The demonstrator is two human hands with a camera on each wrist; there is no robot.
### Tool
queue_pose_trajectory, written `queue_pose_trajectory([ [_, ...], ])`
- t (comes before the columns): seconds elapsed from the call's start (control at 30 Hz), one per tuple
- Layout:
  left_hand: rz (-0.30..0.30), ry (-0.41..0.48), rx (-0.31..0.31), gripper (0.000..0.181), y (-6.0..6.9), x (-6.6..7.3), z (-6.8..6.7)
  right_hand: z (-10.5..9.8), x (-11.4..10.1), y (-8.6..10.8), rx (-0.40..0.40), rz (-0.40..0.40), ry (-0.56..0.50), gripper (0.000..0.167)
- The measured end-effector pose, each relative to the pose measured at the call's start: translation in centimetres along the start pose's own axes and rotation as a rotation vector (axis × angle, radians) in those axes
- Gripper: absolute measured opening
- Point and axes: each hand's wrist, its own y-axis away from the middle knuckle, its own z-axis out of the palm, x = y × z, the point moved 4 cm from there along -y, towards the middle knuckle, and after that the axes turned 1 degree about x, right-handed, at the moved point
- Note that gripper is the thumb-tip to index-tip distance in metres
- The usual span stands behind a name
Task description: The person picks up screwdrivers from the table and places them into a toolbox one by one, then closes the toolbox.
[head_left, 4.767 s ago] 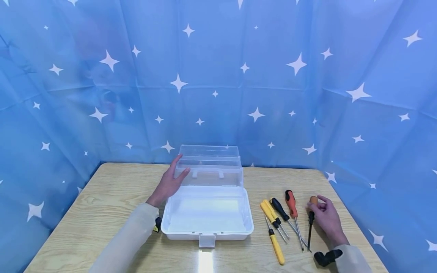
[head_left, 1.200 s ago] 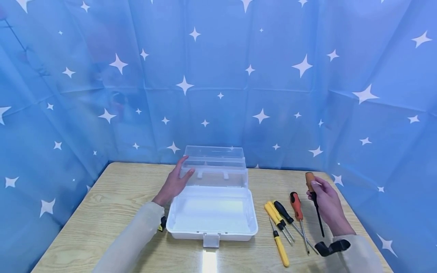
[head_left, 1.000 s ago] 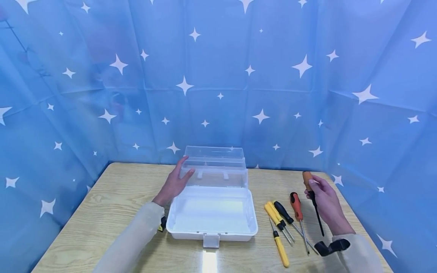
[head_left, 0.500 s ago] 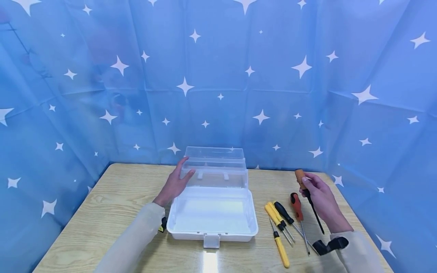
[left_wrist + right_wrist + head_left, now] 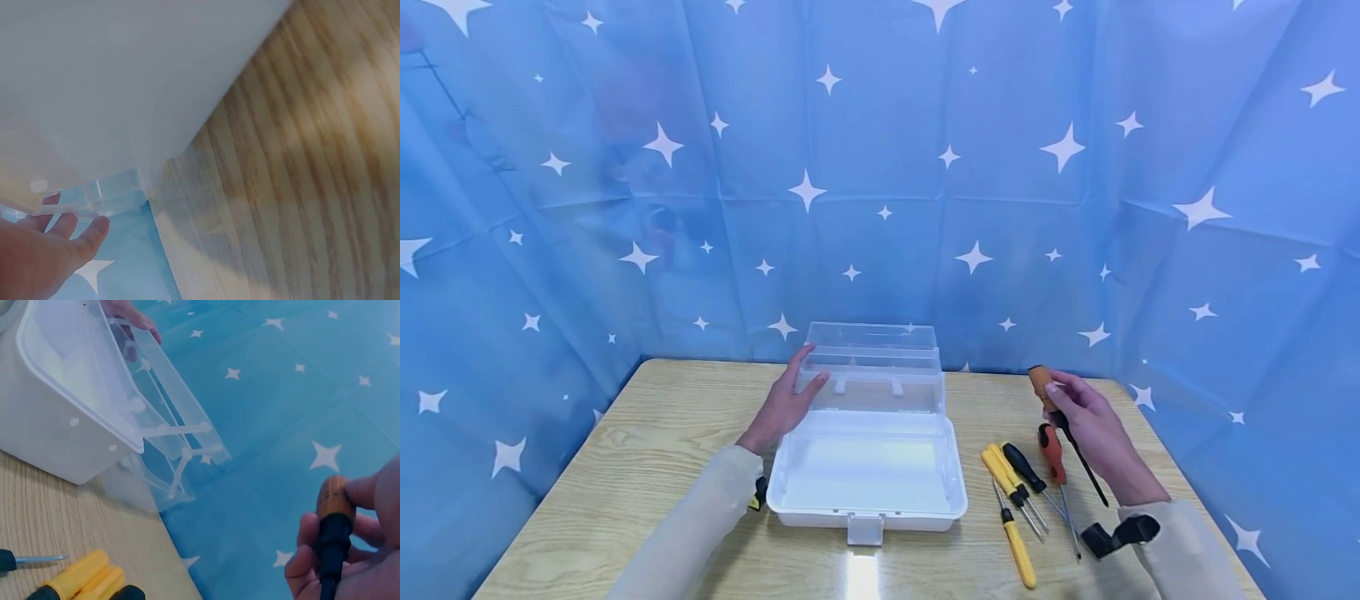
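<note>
A white toolbox stands on the table with its clear lid raised at the back; its bottom compartment holds nothing. My left hand holds the left edge of the lid, thumb in front and fingers partly hidden by it. My right hand grips a screwdriver with an orange-brown handle and black shaft, handle up and tip pointing down toward me. In the right wrist view the thumb presses the screwdriver handle against curled fingers. The held screwdriver is above the table, right of the toolbox.
Right of the toolbox lie several yellow-handled screwdrivers, a black-handled screwdriver and a red-and-black screwdriver. A small black and yellow object is partly hidden behind the left forearm. A starry blue curtain hangs behind the table.
My right hand first took the orange-brown screwdriver at the table's right side, lifted it, then carried it left toward the toolbox. The left hand stays on the lid.
</note>
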Motion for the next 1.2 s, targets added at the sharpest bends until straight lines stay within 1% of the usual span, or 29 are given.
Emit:
queue_pose_trajectory([
  [0.13, -0.003, -0.005, 0.002, 0.075, 0.0, 0.0, 0.0, 0.5, -0.4, 0.0, -0.018, -0.002, 0.015, 0.058],
  [0.3, -0.009, -0.010, 0.006, 0.075, 0.0, 0.0, 0.1, 1.3, -0.8, -0.1, -0.060, -0.011, 0.021, 0.058],
  [0.57, -0.011, -0.003, 0.007, 0.075, 0.0, 0.0, 0.1, 3.1, -1.7, -0.1, -0.126, -0.052, 0.059, 0.054],
  [0.73, -0.014, -0.003, 0.008, 0.076, -0.1, -0.1, 0.1, 4.2, -2.3, -0.2, -0.166, -0.054, 0.084, 0.052],
  [0.87, -0.015, -0.003, 0.006, 0.076, -0.1, -0.1, 0.1, 5.3, -2.8, -0.2, -0.209, -0.045, 0.081, 0.051],
  [1.0, -0.017, 0.002, 0.004, 0.076, 0.0, -0.1, 0.0, 6.5, -3.2, -0.2, -0.252, -0.035, 0.047, 0.048],
  [1.07, -0.020, 0.000, 0.005, 0.076, -0.1, 0.0, 0.0, 7.0, -3.4, -0.2, -0.270, -0.026, 0.043, 0.047],
  [1.2, -0.024, -0.008, 0.007, 0.075, -0.1, 0.0, 0.1, 8.0, -3.7, -0.2, -0.302, -0.034, 0.051, 0.045],
])
